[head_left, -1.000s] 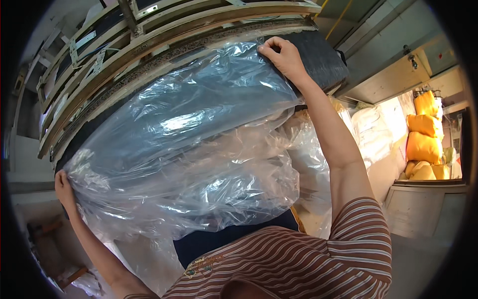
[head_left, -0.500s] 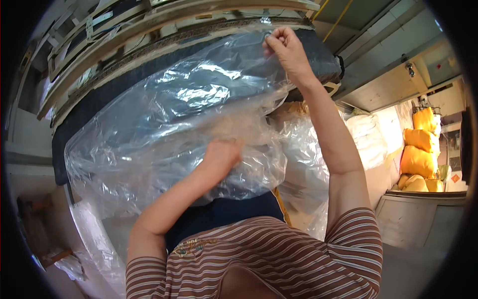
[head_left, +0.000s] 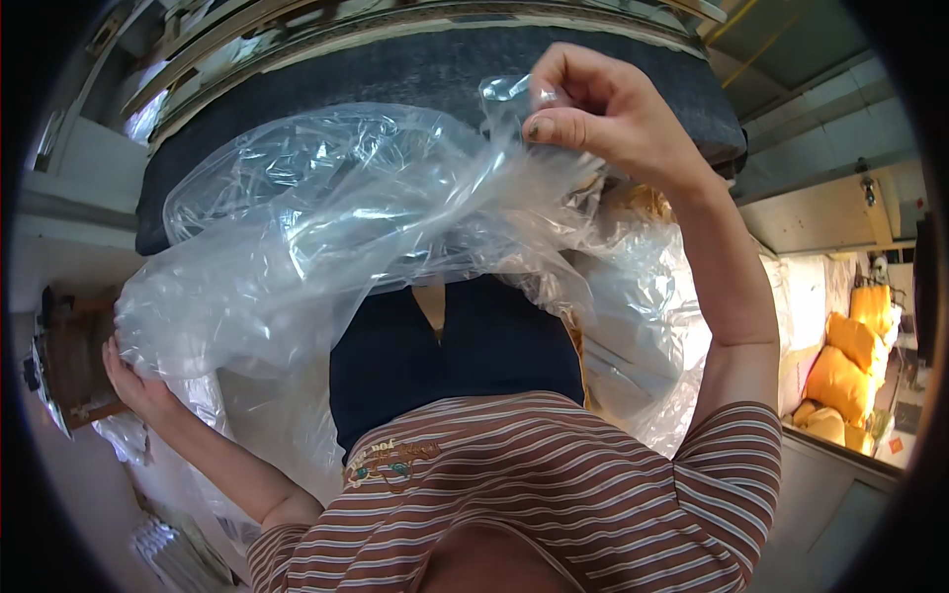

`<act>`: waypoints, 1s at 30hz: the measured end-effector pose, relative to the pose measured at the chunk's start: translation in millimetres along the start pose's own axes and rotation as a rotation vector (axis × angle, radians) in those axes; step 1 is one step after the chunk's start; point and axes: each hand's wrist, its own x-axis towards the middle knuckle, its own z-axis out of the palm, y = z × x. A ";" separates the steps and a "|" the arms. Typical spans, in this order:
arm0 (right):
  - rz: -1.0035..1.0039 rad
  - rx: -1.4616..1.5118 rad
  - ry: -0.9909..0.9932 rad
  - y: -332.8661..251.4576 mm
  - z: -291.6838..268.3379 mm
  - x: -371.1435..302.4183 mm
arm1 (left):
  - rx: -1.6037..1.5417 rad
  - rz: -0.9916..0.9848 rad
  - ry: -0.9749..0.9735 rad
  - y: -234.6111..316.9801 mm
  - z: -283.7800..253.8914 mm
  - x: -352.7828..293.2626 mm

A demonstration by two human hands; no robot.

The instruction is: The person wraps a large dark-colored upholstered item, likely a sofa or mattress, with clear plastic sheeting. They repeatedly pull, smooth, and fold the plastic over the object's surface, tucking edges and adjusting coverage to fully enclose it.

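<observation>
A large, clear plastic sheet (head_left: pixel 395 217) spreads across in front of me, crumpled and glossy, from the dark padded table edge to above my lap. My right hand (head_left: pixel 603 119) is raised at the far right, fingers curled and thumb bent, pinching the sheet's far right end. A small loop of film stands up beside those fingers. Low at the far left, my left hand (head_left: pixel 140 383) presses against the billowed left end of the sheet with its fingers stretched out. Folds of film hide part of that hand.
The dark-covered work table (head_left: pixel 386 74) runs across the far side, with wooden rails (head_left: pixel 237 40) behind it. More clear film (head_left: pixel 652 287) hangs at the right. Yellow bundles (head_left: pixel 845 366) are piled at the far right. A brown wooden stand (head_left: pixel 84 356) is at the left.
My left hand has swung from over the middle of the sheet out to the far left. The sheet has been drawn nearer and bunched, baring more dark table. My right hand has come closer.
</observation>
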 end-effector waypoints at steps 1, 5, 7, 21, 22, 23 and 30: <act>0.005 0.048 0.032 -10.6 10.8 -1.5 | 0.136 0.175 0.049 2.8 -10.8 4.5; -0.148 -0.247 0.209 -31.8 31.6 -3.0 | 0.118 0.803 -0.429 36.5 86.4 -148.0; -0.217 -0.296 0.235 -35.2 39.1 -0.2 | 0.305 1.042 -0.848 54.7 120.2 -205.8; 0.551 -0.813 -0.108 113.4 -3.8 -121.0 | -0.247 -0.056 -1.325 52.4 224.2 -108.7; 0.696 -0.934 -0.206 138.8 -13.9 -148.5 | -0.211 -0.054 -1.327 51.6 226.4 -68.0; 0.721 -0.991 -0.212 169.6 -38.3 -189.6 | 0.018 0.137 -0.864 41.8 236.0 -67.1; 0.839 -1.761 0.766 130.2 -283.6 -269.1 | 0.483 0.030 -0.749 -102.3 212.4 158.9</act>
